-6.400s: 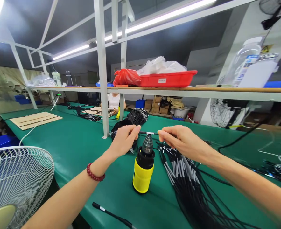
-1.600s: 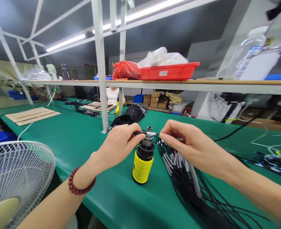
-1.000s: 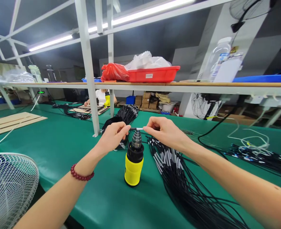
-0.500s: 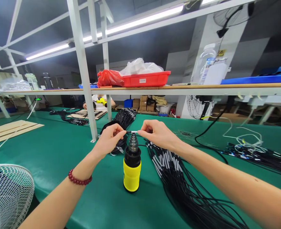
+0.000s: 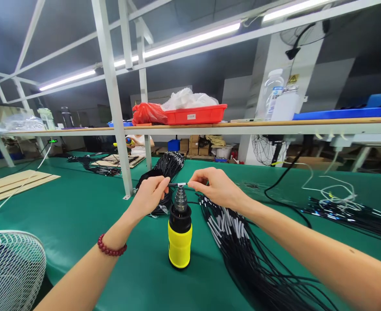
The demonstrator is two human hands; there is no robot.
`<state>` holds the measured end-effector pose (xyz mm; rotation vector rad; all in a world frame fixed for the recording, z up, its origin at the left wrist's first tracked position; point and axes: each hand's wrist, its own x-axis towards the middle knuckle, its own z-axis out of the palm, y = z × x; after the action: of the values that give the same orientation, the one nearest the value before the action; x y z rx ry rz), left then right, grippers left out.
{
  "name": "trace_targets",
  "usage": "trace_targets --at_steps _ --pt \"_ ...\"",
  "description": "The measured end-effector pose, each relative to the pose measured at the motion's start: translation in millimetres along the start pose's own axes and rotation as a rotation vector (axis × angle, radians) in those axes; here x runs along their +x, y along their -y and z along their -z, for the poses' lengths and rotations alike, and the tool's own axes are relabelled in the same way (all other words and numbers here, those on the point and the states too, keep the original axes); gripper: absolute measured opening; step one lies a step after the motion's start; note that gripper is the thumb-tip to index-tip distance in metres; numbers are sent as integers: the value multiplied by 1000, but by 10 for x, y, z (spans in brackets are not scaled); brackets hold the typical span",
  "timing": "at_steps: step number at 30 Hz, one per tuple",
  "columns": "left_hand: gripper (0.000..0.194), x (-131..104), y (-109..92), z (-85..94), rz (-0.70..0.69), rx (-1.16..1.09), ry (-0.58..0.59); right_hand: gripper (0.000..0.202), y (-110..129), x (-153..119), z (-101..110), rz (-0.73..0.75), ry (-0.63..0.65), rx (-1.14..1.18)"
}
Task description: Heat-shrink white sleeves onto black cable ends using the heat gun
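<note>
A yellow and black heat gun stands upright on the green table, its metal nozzle pointing up. Just over the nozzle lies a thin black cable with a short white sleeve. My left hand pinches the cable on the left side of the nozzle. On the right side, my right hand pinches the cable's other end between thumb and fingers. A bundle of black cables with grey sleeves lies to the right of the heat gun.
Coiled black cables lie behind my left hand, near a white post. A shelf crosses above, bearing a red tray. At the lower left is a white fan. Across the table, a person holds a yellow tool.
The view has tilted slightly upward. My left hand's grip has shifted slightly left along the cable, leaving more of it showing; both hands still hold it over the nozzle.
</note>
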<state>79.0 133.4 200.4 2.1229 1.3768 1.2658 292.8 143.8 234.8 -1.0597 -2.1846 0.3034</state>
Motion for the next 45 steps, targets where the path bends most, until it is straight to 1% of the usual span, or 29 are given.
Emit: trace_targets --at_steps 5,11,16,19,24,26,31,33,36,39,42,45 --pt "38 11 36 -38 -7 -75 -19 18 -19 20 -7 -10 -4 23" --pt "28 -10 4 -38 22 -151 -32 15 -2 12 28 -30 0 30" --pt "25 -22 -39 -6 40 -209 -48 25 5 -7 61 -23 44 -9" --pt "29 -13 -54 16 57 -216 -21 27 2 -8 55 -16 34 0" --pt "51 9 -21 19 111 -190 58 26 2 5 34 -20 35 48" --pt "50 11 -14 14 105 -194 54 25 1 6 29 -23 37 44" --pt "31 3 -51 16 83 -229 33 19 -3 9 10 -34 13 24" --pt "28 2 -60 18 92 -227 39 17 -4 14 4 -38 -4 25" --pt "37 6 -48 13 121 -225 64 17 0 18 13 -30 5 40" --pt "46 5 -32 3 123 -247 67 24 10 11 42 -25 58 21" --pt "45 -6 -41 -1 124 -265 67 30 12 3 63 -24 124 -14" --pt "43 -17 -63 4 122 -273 57 29 4 4 51 -18 118 -29"
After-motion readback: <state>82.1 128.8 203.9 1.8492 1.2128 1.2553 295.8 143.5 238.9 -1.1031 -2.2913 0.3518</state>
